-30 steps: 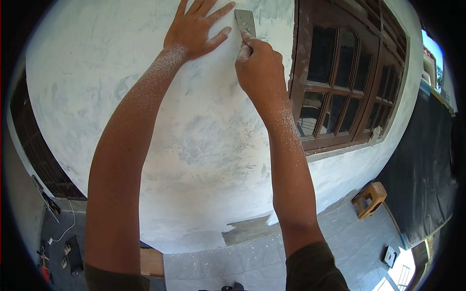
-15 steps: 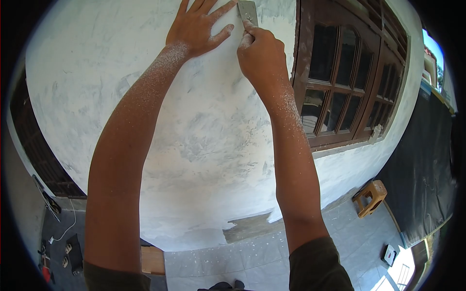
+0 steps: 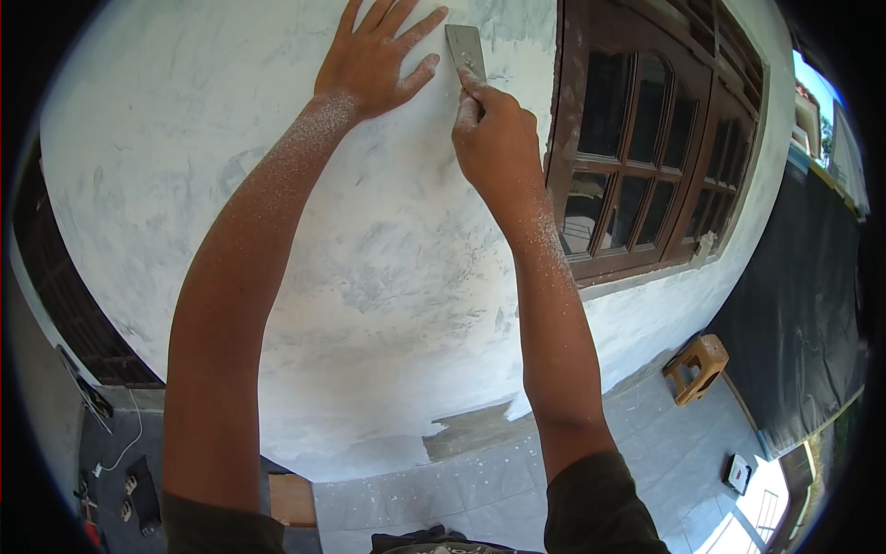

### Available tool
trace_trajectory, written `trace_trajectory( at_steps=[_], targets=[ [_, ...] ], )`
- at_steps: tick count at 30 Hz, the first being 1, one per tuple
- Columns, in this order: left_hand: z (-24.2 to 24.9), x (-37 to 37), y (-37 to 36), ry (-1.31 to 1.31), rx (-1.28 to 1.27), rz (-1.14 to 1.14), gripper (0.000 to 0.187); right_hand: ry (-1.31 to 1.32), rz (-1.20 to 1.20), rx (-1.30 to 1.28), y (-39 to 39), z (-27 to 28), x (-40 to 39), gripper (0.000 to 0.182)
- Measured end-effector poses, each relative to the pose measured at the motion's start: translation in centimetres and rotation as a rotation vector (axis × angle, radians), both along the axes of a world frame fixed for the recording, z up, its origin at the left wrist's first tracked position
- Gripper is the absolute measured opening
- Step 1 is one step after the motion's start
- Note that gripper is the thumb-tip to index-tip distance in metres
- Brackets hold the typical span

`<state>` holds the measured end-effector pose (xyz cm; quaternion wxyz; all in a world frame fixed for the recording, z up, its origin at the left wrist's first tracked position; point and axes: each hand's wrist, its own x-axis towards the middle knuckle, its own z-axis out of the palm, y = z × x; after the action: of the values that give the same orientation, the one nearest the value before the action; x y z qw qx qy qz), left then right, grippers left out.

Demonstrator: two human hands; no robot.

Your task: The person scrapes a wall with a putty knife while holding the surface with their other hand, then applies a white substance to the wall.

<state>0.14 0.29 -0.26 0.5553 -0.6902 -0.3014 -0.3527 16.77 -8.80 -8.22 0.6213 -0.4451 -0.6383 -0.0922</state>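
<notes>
My right hand (image 3: 501, 138) grips a putty knife (image 3: 466, 48), its flat metal blade pointing up along the wall and the index finger laid on the blade. The handle is hidden in my fist. To the left, my left hand (image 3: 374, 65) rests against the white wall (image 3: 388, 249) with its fingers spread and nothing in it. Pale dust covers both wrists and the fingertips. Grey patches and smears mark the wall's surface.
Right of my hands is a brown wooden window (image 3: 637, 148) with glass panes. A brown plastic stool (image 3: 696, 368) stands on the grey tiled floor (image 3: 480, 494), which has white specks. A black sheet (image 3: 784, 305) hangs at right. Sandals (image 3: 129, 499) and a white cable (image 3: 129, 443) lie lower left.
The view has tilted up slightly, so the hands, blade and upper wall appear lower. The putty knife's whole blade now shows. Both hands keep nearly the same pose.
</notes>
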Motion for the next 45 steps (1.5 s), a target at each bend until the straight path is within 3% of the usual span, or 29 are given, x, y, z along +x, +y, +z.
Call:
trace_trajectory(
  at_steps=[3, 7, 9, 15, 31, 45],
  targets=[
    [0.2, -0.1, 0.0, 0.01, -0.015, 0.017, 0.067, -0.018, 0.004, 0.04, 0.2, 2.2, 0.0, 0.037],
    [-0.1, -0.1, 0.0, 0.018, 0.01, -0.022, 0.068, 0.006, 0.026, -0.058, -0.6, 1.1, 0.4, 0.038],
    [-0.1, -0.1, -0.1, 0.012, 0.008, -0.046, 0.067, -0.025, -0.022, 0.113, 0.1, -0.7, 0.0, 0.039],
    [0.0, -0.2, -0.1, 0.001, -0.007, -0.026, 0.067, -0.028, -0.038, 0.091, 0.5, 1.6, 0.2, 0.036],
    [-0.1, 0.6, -0.1, -0.042, -0.003, -0.023, 0.066, -0.068, -0.061, 0.069, 0.5, 0.3, 0.0, 0.035],
    [0.0, 0.7, 0.0, -0.057, -0.004, 0.003, 0.067, -0.021, -0.02, -0.004, 0.2, 2.7, 0.1, 0.035]
  ],
)
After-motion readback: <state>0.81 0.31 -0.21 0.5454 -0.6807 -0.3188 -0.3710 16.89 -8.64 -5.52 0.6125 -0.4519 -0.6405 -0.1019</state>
